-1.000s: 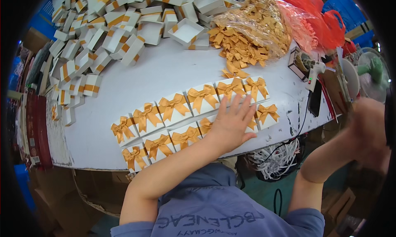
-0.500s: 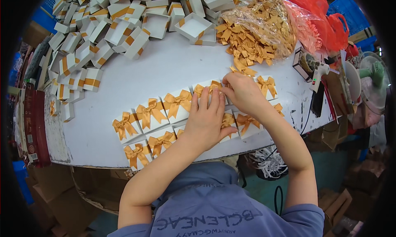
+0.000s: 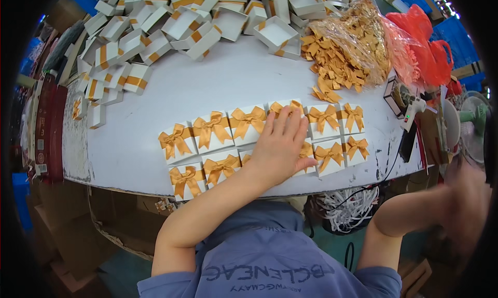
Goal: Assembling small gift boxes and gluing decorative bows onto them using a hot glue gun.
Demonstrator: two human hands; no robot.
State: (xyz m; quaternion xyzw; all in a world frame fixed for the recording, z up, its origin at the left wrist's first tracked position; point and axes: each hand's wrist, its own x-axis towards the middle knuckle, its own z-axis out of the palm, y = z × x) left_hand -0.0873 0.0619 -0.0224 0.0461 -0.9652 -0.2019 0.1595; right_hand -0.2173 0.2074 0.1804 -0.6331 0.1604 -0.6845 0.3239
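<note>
Two rows of small white gift boxes with gold ribbon bows (image 3: 249, 123) stand close together near the table's front edge. My left hand (image 3: 280, 150) lies over the middle of these rows, fingers stretched out, resting on a box in the back row (image 3: 284, 107). That hand partly covers its bow and the boxes below it. Far off to the right, past the table's edge, my right hand (image 3: 466, 194) is smeared by motion. Whether anything is in it cannot be made out.
Many white box parts with gold bands (image 3: 228, 22) are heaped at the back left. Loose gold bows (image 3: 337, 59) spill from a clear bag at the back. Beside it lies a red plastic bag (image 3: 421, 44). A white glue gun (image 3: 412, 114) with a cord is at the right edge.
My right hand has left the back-row box and swung far right, off the table. My left hand stays on the boxes. The view has shifted slightly.
</note>
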